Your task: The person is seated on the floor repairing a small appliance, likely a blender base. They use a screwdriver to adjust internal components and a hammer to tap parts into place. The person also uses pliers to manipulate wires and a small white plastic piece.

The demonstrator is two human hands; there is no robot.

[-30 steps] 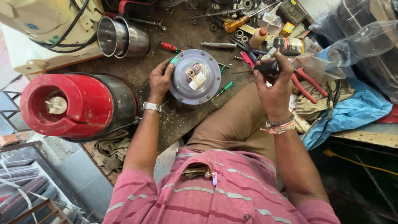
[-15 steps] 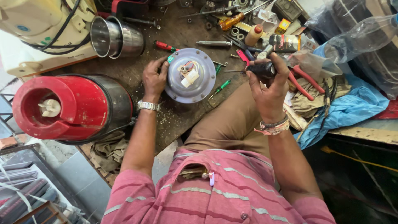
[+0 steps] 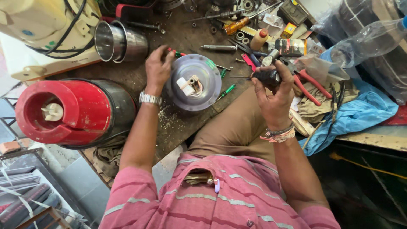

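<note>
grey motor housing [image 3: 196,81] sat steadied by our left hand [image 3: 157,70]. our right hand [image 3: 274,87] was clamped on a black-handled tool [image 3: 266,76]; its loose wires [image 3: 196,87] could have snagged, we judged.

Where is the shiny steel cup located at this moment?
In the head view, the shiny steel cup lies on its side at the upper left of the dark workbench, above the red appliance base and left of the person's left hand.

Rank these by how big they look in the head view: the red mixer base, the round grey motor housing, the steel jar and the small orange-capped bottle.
1. Red mixer base, clearly largest.
2. Round grey motor housing, which the left hand steadies.
3. Steel jar, somewhat smaller than the housing, though it lies on its side, partly foreshortened, so this is less sure.
4. Orange-capped bottle, smallest.
</note>
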